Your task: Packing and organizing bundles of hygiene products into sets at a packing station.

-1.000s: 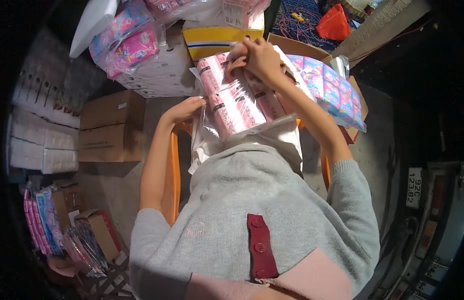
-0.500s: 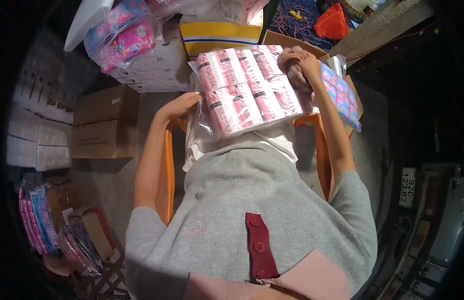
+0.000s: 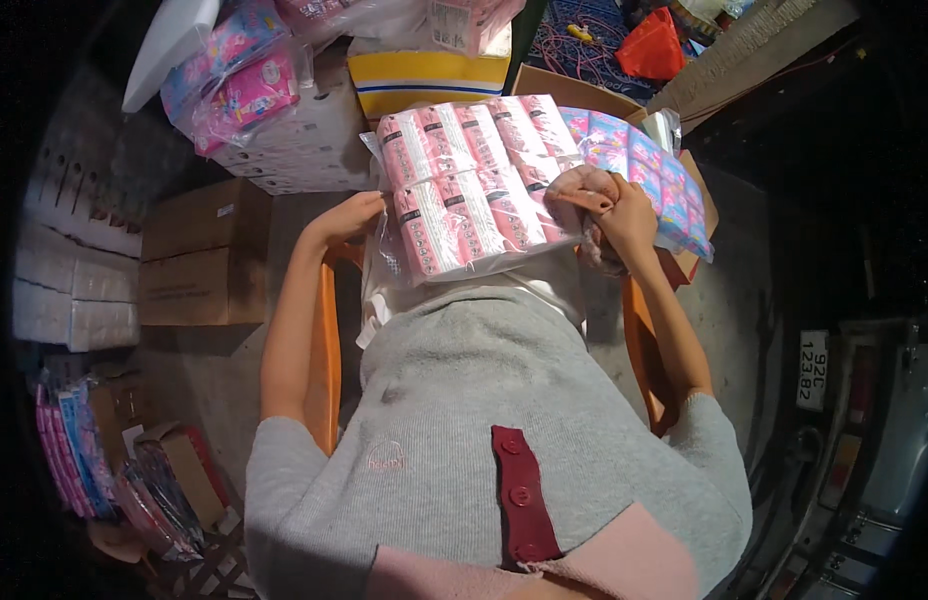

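Note:
A clear plastic-wrapped bundle of pink and white packs lies across my lap, its far side tilted slightly up. At its left edge, my left hand is closed on the loose plastic film. My right hand grips a crumpled, brownish-pink cloth and presses it on the bundle's right edge. Part of the cloth hangs below that hand. Just beyond the right hand lies a blue and pink wrapped bundle, resting on a cardboard box.
An orange chair is under me. Brown cartons and white wrapped stacks stand to the left. Ahead are a yellow and white box, pink packs in plastic and a red bag. A vehicle with a plate is at right.
My right hand with the cloth has moved nearer to me, down the bundle's right edge, uncovering more of the blue and pink bundle. The left hand stays at the left edge.

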Available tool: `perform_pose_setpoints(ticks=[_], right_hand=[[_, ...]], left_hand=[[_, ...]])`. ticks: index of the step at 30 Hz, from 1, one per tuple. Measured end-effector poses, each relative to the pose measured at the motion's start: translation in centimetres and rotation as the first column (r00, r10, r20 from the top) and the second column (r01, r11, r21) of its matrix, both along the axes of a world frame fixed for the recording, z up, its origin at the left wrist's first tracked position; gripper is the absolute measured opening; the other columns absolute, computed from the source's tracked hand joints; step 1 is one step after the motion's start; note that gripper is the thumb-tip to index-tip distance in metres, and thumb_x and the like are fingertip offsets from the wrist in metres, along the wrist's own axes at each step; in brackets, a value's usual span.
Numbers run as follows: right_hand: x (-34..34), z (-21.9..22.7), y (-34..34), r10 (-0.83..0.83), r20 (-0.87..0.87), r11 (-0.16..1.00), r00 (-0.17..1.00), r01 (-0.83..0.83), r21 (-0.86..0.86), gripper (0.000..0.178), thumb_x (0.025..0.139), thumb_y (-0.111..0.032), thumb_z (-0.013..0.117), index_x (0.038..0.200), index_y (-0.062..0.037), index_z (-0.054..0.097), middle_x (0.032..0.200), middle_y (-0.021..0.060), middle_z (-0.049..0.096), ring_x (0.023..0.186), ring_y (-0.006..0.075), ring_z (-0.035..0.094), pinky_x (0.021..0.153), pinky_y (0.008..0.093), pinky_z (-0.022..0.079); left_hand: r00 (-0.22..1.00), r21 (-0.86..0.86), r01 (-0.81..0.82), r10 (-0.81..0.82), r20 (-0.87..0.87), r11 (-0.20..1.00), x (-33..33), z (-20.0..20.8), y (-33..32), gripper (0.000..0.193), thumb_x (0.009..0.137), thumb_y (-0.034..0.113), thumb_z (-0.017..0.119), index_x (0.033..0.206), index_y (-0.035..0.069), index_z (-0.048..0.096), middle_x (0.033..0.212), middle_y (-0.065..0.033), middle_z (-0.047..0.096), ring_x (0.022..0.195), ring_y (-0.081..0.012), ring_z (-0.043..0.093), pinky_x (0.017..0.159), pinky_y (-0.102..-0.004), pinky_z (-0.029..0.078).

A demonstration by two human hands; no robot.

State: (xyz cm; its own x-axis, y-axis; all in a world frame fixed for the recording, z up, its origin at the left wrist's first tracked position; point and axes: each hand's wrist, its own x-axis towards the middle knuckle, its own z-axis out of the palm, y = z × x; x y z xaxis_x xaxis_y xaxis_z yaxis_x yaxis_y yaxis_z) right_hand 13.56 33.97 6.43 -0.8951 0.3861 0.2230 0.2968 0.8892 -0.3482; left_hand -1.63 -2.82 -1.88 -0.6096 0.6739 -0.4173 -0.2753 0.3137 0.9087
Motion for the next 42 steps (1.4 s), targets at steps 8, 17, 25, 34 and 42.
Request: perform_pose_setpoints(ticks=[8, 17, 25, 34, 42], right_hand=[[1.3, 2.2, -3.2, 0.128, -0.015, 0.986, 0.992, -0.125, 0.111, 0.049, 0.064, -0.028, 0.068, 0.108, -0.0105, 0.055, 0.094, 0.0160, 0.056, 0.083, 0.0360, 0.057, 0.067, 0.0415, 0.047], [1.4, 2.7, -6.4, 0.301, -0.112, 0.954, 0.947, -0.298, 0.039, 0.049, 0.055, -0.020, 0.071, 0.101, -0.0097, 0.058, 0.095, 0.0132, 0.056, 0.086, 0.0340, 0.055, 0.071, 0.0397, 0.045], [1.5, 2.5, -14.4, 0.623, -0.206, 0.778, 0.755, -0.624, 0.068, 0.049, 0.048, -0.017, 0.071, 0.095, -0.0133, 0.058, 0.097, 0.0105, 0.051, 0.086, 0.0308, 0.052, 0.070, 0.0402, 0.046], [-6.6, 1.5, -17.6, 0.666, -0.284, 0.728, 0.690, -0.684, 0.044, 0.044, 0.051, -0.017, 0.069, 0.094, -0.0136, 0.058, 0.095, 0.0083, 0.053, 0.085, 0.0290, 0.055, 0.068, 0.0384, 0.047], [-16.2, 0.0, -13.8, 0.403, -0.357, 0.914, 0.843, -0.349, 0.208, 0.033, 0.063, -0.024, 0.066, 0.094, -0.0148, 0.059, 0.097, 0.0119, 0.056, 0.081, 0.0324, 0.058, 0.064, 0.0417, 0.049]], left_hand=[[0.999, -0.024, 0.043, -0.043, 0.021, 0.999, 1.3, 3.5, 0.7, 0.035, 0.091, 0.028, 0.041, 0.115, 0.004, 0.052, 0.097, 0.0005, 0.057, 0.081, -0.0084, 0.052, 0.071, -0.0240, 0.042], [0.999, -0.012, 0.047, -0.047, 0.021, 0.999, 1.1, 2.4, 0.6, 0.033, 0.091, 0.031, 0.041, 0.110, 0.008, 0.055, 0.079, 0.0073, 0.053, 0.061, -0.0031, 0.042, 0.053, -0.0192, 0.033], [0.999, -0.010, 0.028, -0.027, 0.036, 1.000, 0.2, 0.8, 0.0, 0.030, 0.091, 0.032, 0.042, 0.103, 0.009, 0.057, 0.070, 0.0089, 0.049, 0.057, -0.0026, 0.038, 0.049, -0.0184, 0.029], [1.000, 0.114, 0.022, -0.024, 0.017, 0.993, 2.8, 6.1, 1.2, 0.024, 0.088, 0.013, 0.045, 0.107, 0.002, 0.055, 0.101, -0.0029, 0.057, 0.088, -0.0100, 0.053, 0.080, -0.0235, 0.043], [0.987, -0.092, 0.118, -0.127, -0.101, 0.989, 0.5, 2.2, 0.3, 0.034, 0.088, 0.024, 0.045, 0.109, -0.001, 0.052, 0.096, 0.0026, 0.053, 0.079, -0.0075, 0.047, 0.069, -0.0215, 0.040]])
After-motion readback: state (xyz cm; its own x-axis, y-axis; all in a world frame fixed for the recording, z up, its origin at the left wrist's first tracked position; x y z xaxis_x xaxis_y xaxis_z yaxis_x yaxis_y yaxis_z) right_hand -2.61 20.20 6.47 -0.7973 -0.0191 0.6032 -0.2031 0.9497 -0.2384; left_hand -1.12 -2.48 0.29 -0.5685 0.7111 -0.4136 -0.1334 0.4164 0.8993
